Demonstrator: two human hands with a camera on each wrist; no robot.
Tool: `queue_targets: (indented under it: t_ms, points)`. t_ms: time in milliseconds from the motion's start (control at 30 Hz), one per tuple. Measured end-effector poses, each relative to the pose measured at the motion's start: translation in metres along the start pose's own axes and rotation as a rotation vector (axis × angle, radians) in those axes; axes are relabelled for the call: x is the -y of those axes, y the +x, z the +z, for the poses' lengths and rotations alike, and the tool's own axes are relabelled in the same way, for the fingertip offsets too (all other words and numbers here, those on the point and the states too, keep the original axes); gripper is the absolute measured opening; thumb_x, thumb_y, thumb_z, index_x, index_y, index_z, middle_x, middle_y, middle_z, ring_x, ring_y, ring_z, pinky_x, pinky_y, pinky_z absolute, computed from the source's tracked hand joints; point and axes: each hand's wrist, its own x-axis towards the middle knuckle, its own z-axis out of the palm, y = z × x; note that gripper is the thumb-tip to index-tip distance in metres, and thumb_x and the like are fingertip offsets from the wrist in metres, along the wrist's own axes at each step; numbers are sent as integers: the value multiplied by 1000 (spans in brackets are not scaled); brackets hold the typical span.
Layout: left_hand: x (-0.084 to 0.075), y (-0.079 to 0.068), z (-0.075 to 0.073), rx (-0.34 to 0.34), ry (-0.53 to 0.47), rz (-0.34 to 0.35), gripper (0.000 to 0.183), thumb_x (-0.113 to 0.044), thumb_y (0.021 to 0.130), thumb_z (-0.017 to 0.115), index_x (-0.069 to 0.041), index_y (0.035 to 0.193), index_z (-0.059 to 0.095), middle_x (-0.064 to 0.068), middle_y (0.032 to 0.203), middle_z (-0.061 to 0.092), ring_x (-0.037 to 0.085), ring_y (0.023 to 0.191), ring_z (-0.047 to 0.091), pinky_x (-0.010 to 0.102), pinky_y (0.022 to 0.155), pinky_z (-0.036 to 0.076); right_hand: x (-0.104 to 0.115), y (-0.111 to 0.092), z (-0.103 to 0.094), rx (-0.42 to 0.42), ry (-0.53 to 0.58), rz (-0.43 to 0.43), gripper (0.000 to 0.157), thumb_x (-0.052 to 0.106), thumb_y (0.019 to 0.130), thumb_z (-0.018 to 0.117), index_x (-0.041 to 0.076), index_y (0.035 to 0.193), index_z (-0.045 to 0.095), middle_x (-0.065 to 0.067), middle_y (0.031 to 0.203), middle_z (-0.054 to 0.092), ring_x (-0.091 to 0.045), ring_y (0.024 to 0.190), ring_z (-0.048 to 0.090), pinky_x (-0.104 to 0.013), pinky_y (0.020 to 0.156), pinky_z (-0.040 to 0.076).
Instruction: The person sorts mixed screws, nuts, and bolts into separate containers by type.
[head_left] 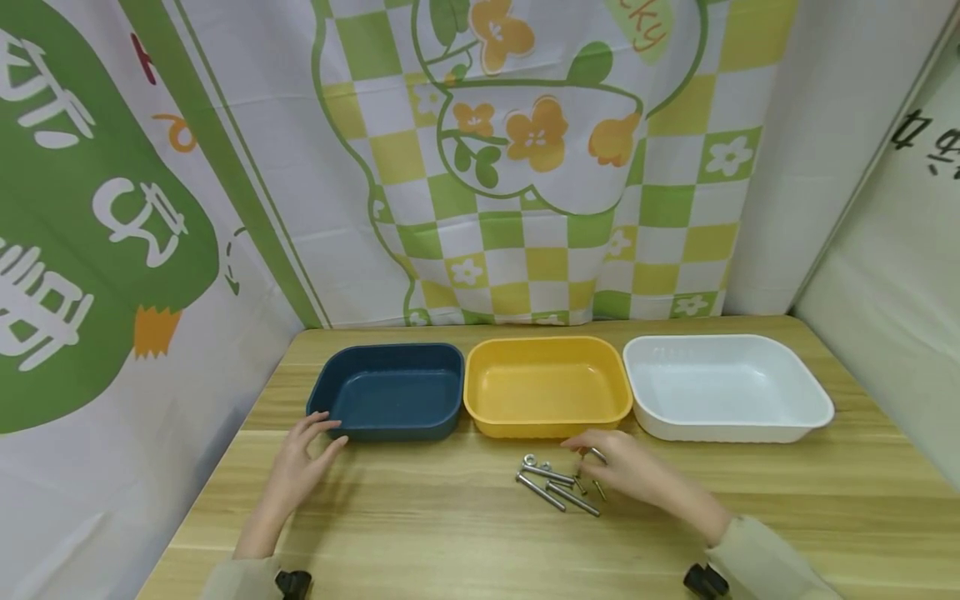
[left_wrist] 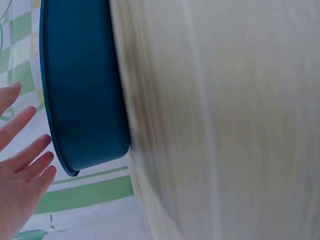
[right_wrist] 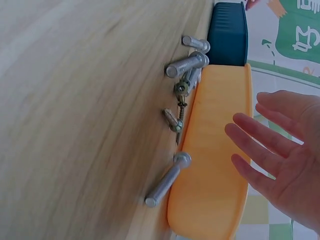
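Note:
My left hand (head_left: 294,473) is at the near left corner of the dark blue tray (head_left: 397,434), fingers spread and fingertips right at the rim. In the left wrist view those fingers (left_wrist: 31,150) are loosely extended beside the tray's wall. My right hand (head_left: 618,468) hovers over the right side of a small pile of hardware, its fingers relaxed and holding nothing. The pile has several long silver bolts (head_left: 573,498), a nut (head_left: 529,460) and small brass-coloured screws (head_left: 599,490). One silver bolt (right_wrist: 167,182) lies apart from the others, partly hidden behind my right hand in the head view.
A yellow tray (head_left: 551,430) stands in the middle, just behind the hardware, between the blue tray and a white tray (head_left: 727,432). All three line the back of the wooden table (head_left: 420,533). A patterned curtain (head_left: 495,250) hangs behind them.

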Motion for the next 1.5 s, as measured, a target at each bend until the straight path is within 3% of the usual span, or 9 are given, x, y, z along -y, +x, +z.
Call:
queue_targets:
  t_ms: [133,300,500,700,833,1200,1500]
  points:
    - [1,2,2,8,5,-2,28,-15,78,67,0,101,63,22,116,50,40,112,41,56,88,33,1,6,4,61,62,34,22,6,81,60,0,102,62,-8,95,65,-18,81,60,-31,72,49]
    - [2,3,2,15,4,-7,25,-14,77,68,-1,98,64,20,111,54,39,108,45,54,86,35,-3,15,11,98,126,7,21,2,80,60,-3,100,63,-11,94,65,-19,80,61,-30,70,50]
    - [3,3,3,5,18,28,22,-7,76,68,1,96,65,20,103,55,39,99,50,54,80,39,-6,22,17,134,124,-24,19,1,79,61,-4,98,64,-11,90,66,-18,77,61,-23,65,49]
    - [1,6,3,-9,34,44,20,-2,75,67,1,94,66,16,94,56,35,90,54,51,76,42,-7,26,21,153,121,-44,19,-2,77,62,-5,96,64,-11,88,66,-19,77,61,-24,67,49]
    - [0,10,3,2,42,33,18,-2,74,68,0,92,67,15,91,57,34,87,54,49,76,43,-10,27,26,161,128,-64,20,-4,75,63,-5,95,64,-12,88,66,-20,77,62,-25,68,50]
    - [-2,15,-1,66,-21,-77,14,-4,76,67,-1,90,67,14,90,57,33,89,53,49,79,42,-17,30,37,131,83,-97,17,-5,74,62,-1,90,67,-9,85,65,-15,78,60,-24,68,49]
    - [0,17,-1,62,-55,-93,13,-3,76,67,-2,89,68,13,89,58,34,90,53,50,80,41,-18,33,39,129,146,-83,17,-6,73,63,-1,89,67,-8,82,63,-13,73,57,-22,63,47]
